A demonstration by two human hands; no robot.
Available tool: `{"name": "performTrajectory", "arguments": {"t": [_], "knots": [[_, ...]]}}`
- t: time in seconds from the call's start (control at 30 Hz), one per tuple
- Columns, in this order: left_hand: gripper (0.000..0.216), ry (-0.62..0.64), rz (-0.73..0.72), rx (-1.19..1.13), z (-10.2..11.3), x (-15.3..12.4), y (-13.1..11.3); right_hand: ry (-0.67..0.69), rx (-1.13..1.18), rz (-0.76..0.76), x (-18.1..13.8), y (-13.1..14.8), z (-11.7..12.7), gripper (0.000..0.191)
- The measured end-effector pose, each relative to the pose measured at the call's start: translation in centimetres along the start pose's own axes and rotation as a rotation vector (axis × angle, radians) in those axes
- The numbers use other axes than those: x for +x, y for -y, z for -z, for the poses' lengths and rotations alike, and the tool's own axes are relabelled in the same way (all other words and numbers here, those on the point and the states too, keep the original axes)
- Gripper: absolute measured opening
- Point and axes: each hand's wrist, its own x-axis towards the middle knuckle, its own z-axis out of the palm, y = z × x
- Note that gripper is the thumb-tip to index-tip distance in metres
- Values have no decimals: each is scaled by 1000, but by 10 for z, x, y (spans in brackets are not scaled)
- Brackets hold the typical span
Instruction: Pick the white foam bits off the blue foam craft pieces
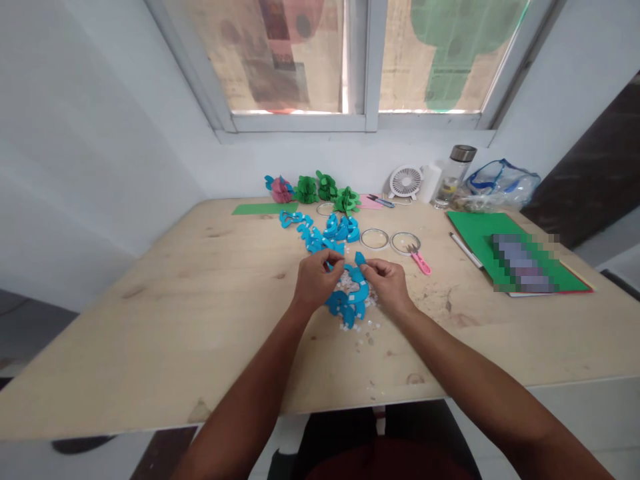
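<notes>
My right hand [391, 283] pinches a blue paper cutout [361, 259] between thumb and fingers above the table. Close on its left, my left hand [316, 279] is closed in a pinch; what its fingertips hold, if anything, is too small to make out. Beneath both hands lies a pile of curved blue paper pieces [358, 293] with small white squares stuck on them. Tiny white scraps [370, 325] are scattered around this pile. Just beyond my hands, more blue paper pieces [325, 239] lie in a loose group.
Tape rings [375, 230] and pink-handled thread snips [421, 261] lie right of the blue pieces. Folded green paper shapes [307, 190] stand by the wall, with a small fan [406, 181] and a bottle [453, 177]. At right are a pen [466, 251] and green sheets [475, 230].
</notes>
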Motion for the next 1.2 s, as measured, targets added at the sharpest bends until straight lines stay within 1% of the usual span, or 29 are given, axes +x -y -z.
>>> {"name": "performTrajectory", "arguments": {"t": [0.1,0.17,0.23,0.3,0.43,0.57,0.63,0.77,0.87,1.03,1.2], "knots": [[21,97,-7,49,-1,1,3,-43,27,4,2,1,2,29],[17,139,-11,26,-3,1,6,-64,31,9,3,1,2,31],[12,157,4,-47,-6,1,8,-80,26,18,3,0,2,33],[13,173,45,-118,-6,1,9,-93,28,32,3,-1,2,32],[26,215,155,-235,-4,0,4,-98,55,47,4,-1,2,29],[28,338,231,-403,-6,-3,-4,-89,50,47,4,2,2,29],[25,374,278,-437,-7,-4,-8,-85,53,50,3,3,2,29],[22,342,334,-477,-6,-5,-12,-51,109,36,2,7,2,30],[22,275,334,-521,-4,-5,-12,-13,148,19,2,9,2,30],[25,160,355,-583,-4,-3,-10,59,173,-31,2,8,2,26],[26,120,355,-610,-6,-4,-10,143,226,-102,-1,8,-1,25]]}}
